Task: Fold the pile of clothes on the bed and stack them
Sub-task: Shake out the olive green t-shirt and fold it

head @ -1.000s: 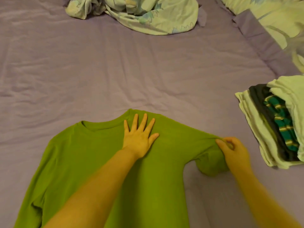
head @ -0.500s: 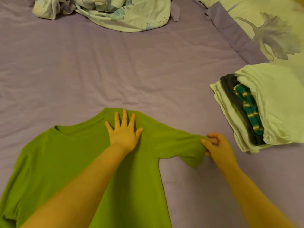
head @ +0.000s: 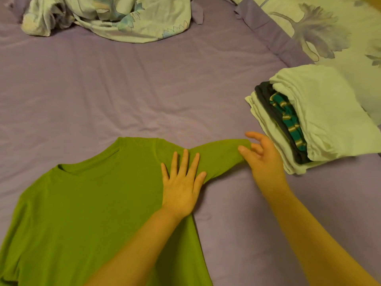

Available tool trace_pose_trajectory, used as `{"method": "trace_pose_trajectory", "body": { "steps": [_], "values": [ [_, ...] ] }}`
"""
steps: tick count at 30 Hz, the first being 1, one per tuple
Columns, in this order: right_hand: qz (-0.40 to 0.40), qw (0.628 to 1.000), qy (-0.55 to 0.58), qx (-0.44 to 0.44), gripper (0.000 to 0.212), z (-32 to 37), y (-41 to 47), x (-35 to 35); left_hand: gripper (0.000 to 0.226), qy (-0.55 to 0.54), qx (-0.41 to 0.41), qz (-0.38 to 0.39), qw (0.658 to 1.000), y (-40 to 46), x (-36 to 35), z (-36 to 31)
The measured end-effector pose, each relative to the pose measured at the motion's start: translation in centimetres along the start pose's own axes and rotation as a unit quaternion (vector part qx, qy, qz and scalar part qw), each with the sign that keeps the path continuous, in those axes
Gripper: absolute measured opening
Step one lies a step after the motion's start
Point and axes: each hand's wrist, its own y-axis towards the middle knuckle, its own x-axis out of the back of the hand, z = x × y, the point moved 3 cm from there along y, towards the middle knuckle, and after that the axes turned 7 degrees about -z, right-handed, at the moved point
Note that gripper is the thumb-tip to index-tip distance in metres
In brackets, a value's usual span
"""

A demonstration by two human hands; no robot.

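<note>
Arms reach out over the purple bed (head: pixel 103 89). Left hand (head: pixel 181 182) lies flat, fingers straight, pressing the green shirt (head: pixel 86 203) spread near the bed's edge. Right hand (head: pixel 261 159) pinches the sleeve tip, other fingers loose. Folded clothes (head: pixel 321 114) are stacked just beside it. Farther back sits a crumpled blanket (head: pixel 127 17).

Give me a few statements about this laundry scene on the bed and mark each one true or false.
1. The left hand lies flat on the green shirt. True.
2. The green shirt is already folded. False: it lies spread out on the purple sheet.
3. The right hand is at the end of the shirt's sleeve. True.
4. The stack of folded clothes lies left of the shirt. False: it lies to the right.
</note>
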Motion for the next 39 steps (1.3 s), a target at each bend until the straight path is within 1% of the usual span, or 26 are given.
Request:
{"method": "trace_pose_trajectory", "body": {
  "steps": [3, 5, 6, 9, 13, 14, 16, 17, 18, 20, 21, 23, 24, 25, 27, 28, 29, 31, 33, 35, 36, 37, 38, 39],
  "values": [
    [0.007, 0.995, -0.075, -0.068, 0.033, -2.5, -1.6, 1.3, 0.058, 0.028, 0.017, 0.046, 0.998, -0.2, -1.0, 0.2],
    [0.018, 0.983, -0.138, -0.118, 0.042, -4.7, -2.4, 1.8, 0.058, 0.061, 0.017, 0.085, 0.994, -0.4, -2.0, 0.4],
    [0.016, 0.979, -0.160, -0.128, 0.045, -5.5, -2.5, 1.9, 0.059, 0.075, 0.009, 0.093, 0.993, -0.4, -2.3, 0.5],
    [-0.020, 0.977, -0.175, -0.124, 0.048, -6.5, -1.5, 1.5, 0.060, 0.092, -0.014, 0.086, 0.992, 0.1, -2.6, 0.6],
    [-0.057, 0.975, -0.193, -0.095, 0.052, -6.7, 0.9, 0.3, 0.055, 0.072, -0.028, 0.028, 0.997, 2.5, -1.3, 1.5],
    [-0.049, 0.973, -0.209, -0.079, 0.055, -6.6, 1.5, -0.2, 0.057, 0.071, -0.026, 0.017, 0.997, 3.5, -0.7, 2.0],
    [0.010, 0.966, -0.251, -0.056, 0.062, -6.8, 2.3, -1.2, 0.067, 0.073, -0.029, 0.013, 0.997, 5.9, 0.2, 3.2],
    [0.041, 0.964, -0.258, -0.057, 0.061, -6.9, 2.5, -1.6, 0.067, 0.060, -0.031, 0.035, 0.997, 7.1, 0.6, 3.6],
    [0.058, 0.963, -0.256, -0.063, 0.053, -6.9, 2.7, -1.7, 0.062, 0.035, -0.025, 0.062, 0.997, 8.0, 1.0, 4.0],
    [0.053, 0.970, -0.228, -0.062, 0.025, -6.6, 2.9, -1.3, 0.045, -0.018, -0.003, 0.093, 0.995, 9.3, 1.9, 4.6],
    [0.046, 0.977, -0.201, -0.060, 0.016, -6.4, 2.9, -0.9, 0.036, -0.028, 0.005, 0.097, 0.995, 9.7, 2.3, 4.8],
    [0.030, 0.989, -0.122, -0.078, 0.011, -6.0, 2.9, 0.0, 0.016, -0.031, 0.018, 0.089, 0.995, 10.1, 3.1, 5.0],
    [0.022, 0.991, -0.084, -0.101, 0.011, -6.0, 2.9, 0.3, 0.006, -0.065, 0.042, 0.087, 0.993, 10.2, 3.4, 5.0],
    [0.014, 0.990, -0.064, -0.122, 0.012, -6.0, 2.8, 0.5, 0.003, -0.123, 0.075, 0.090, 0.985, 10.3, 3.6, 4.8],
    [0.011, 0.988, -0.050, -0.146, 0.016, -6.1, 2.8, 0.7, 0.008, -0.234, 0.143, 0.093, 0.957, 10.3, 3.5, 4.5],
    [0.017, 0.988, -0.027, -0.153, 0.018, -6.2, 2.7, 0.7, 0.006, -0.262, 0.158, 0.084, 0.948, 10.3, 3.4, 4.3],
    [0.025, 0.987, 0.002, -0.158, 0.022, -6.2, 2.7, 0.6, 0.004, -0.274, 0.160, 0.072, 0.946, 10.3, 3.4, 4.0],
    [0.019, 0.989, 0.019, -0.146, 0.040, -6.0, 2.7, 0.8, 0.005, -0.286, 0.166, 0.045, 0.943, 10.1, 3.1, 3.9],
    [-0.028, 0.992, -0.039, -0.119, 0.051, -5.8, 3.3, 1.1, 0.007, -0.314, 0.177, 0.021, 0.933, 9.9, 2.7, 3.8],
    [-0.070, 0.987, -0.103, -0.104, 0.054, -5.6, 3.8, 1.2, 0.006, -0.320, 0.161, 0.000, 0.933, 9.1, 2.3, 3.3],
    [-0.074, 0.983, -0.139, -0.094, 0.053, -5.6, 3.7, 0.9, 0.014, -0.310, 0.136, -0.011, 0.941, 8.5, 2.1, 3.0],
    [-0.074, 0.976, -0.188, -0.075, 0.051, -5.6, 3.4, 0.6, 0.029, -0.288, 0.102, -0.014, 0.952, 7.6, 1.8, 2.7],
    [-0.078, 0.962, -0.258, -0.041, 0.048, -5.5, 2.8, 0.3, 0.044, -0.257, 0.069, -0.015, 0.964, 6.6, 1.5, 2.4],
    [-0.083, 0.940, -0.332, 0.012, 0.044, -5.2, 1.9, -0.2, 0.057, -0.209, 0.039, -0.022, 0.977, 5.3, 1.1, 2.3]
  ]
}}
